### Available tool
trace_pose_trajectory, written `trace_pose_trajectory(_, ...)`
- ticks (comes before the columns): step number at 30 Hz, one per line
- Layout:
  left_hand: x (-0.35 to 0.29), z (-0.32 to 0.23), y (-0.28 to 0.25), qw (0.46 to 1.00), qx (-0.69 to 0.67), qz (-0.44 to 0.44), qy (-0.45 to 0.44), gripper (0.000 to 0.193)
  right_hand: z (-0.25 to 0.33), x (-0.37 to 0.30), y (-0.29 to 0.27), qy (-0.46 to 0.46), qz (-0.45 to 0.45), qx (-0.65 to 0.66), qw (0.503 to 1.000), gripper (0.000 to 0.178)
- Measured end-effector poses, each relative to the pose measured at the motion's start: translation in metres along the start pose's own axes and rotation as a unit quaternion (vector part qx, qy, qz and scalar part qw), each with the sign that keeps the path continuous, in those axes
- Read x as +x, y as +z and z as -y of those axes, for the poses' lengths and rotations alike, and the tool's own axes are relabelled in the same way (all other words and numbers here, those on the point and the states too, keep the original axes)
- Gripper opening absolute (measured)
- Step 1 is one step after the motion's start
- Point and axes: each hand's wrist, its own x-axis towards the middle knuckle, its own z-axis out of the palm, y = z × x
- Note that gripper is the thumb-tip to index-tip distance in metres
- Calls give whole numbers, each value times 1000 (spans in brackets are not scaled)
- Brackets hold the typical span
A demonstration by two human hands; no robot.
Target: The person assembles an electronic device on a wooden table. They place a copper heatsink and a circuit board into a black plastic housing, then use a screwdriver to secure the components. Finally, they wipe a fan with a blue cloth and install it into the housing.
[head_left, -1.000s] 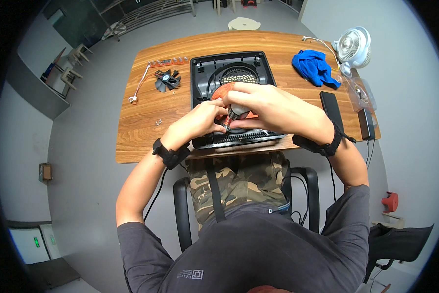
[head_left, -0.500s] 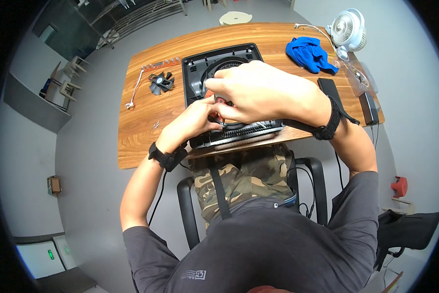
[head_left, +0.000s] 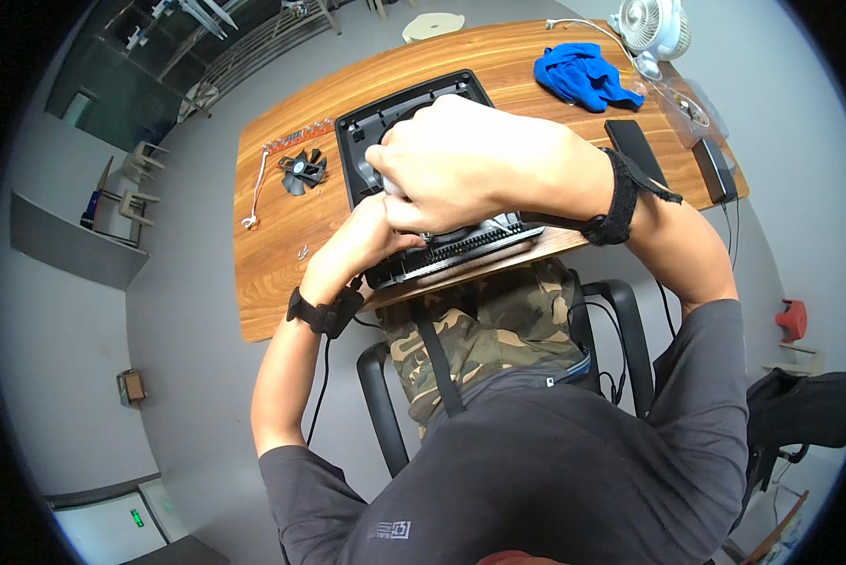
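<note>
A black plastic housing [head_left: 348, 155] with a round opening lies on the table in front of me, largely covered by my hands. My right hand [head_left: 451, 165] is closed in a fist around what looks like a screwdriver; its grip is nearly all hidden behind the fingers. Below the fist, my left hand [head_left: 371, 231] is closed, its thumb and fingers bent together by the tool's lower end at the housing's near side. What the left fingertips pinch is hidden. Both wrists wear black straps.
Left of the housing lie a small black fan [head_left: 302, 172], a strip of small parts [head_left: 299, 137] with a white cable, and loose screws [head_left: 302, 252]. To the right are a blue cloth [head_left: 583, 75], a black box [head_left: 635, 151], a black adapter [head_left: 715, 169] and a white desk fan [head_left: 649, 28].
My right hand has turned over the tool, and the red part seen between the fingers is now covered. The left hand stays beside it. The whole view has shifted slightly.
</note>
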Motion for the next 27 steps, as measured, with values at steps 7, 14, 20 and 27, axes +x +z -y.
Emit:
trace_pose_trajectory(7,0,18,3,992,53,64,-97,52,-1,4,9,-20,-33,38,999,42)
trace_pose_trajectory(14,-6,11,5,1000,-8,-17,-4,41,11,0,2,15,-25,45,999,31)
trace_pose_trajectory(20,2,9,2,992,82,54,-80,55,1,-3,7,-18,-60,-7,998,38)
trace_pose_trajectory(27,-6,19,5,1000,11,18,-10,43,14,3,-2,71,21,7,997,28)
